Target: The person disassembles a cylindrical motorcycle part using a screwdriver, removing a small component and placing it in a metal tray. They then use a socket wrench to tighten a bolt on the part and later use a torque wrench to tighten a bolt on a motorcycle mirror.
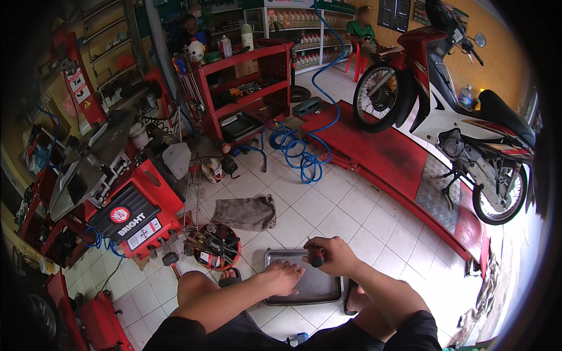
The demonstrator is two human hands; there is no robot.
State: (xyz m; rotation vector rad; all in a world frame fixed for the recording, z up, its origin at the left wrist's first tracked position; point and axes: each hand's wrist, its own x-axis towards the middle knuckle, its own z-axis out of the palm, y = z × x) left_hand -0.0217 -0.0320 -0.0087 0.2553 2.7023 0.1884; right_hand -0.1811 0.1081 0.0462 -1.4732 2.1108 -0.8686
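Note:
A shallow grey metal tray (323, 291) lies on the tiled floor between my feet. My right hand (335, 255) is closed round a tool with a dark and reddish handle (316, 256), above the tray's right far corner. The handle's end faces up toward me; most of the tool is hidden, so its kind is unclear. Over the tray's left side, palm down, is my left hand (283, 277), its fingers bent and close together. Whatever sits under those fingers is hidden.
Left of the tray stands a round red tub (233, 245) of tools; a dirty grey cloth (244, 212) lies beyond. A red tyre machine (137, 205) is at left, a red tool cart (246, 88) behind. A motorbike (462, 128) stands on a red lift (374, 158). A blue hose (313, 167) coils on the floor.

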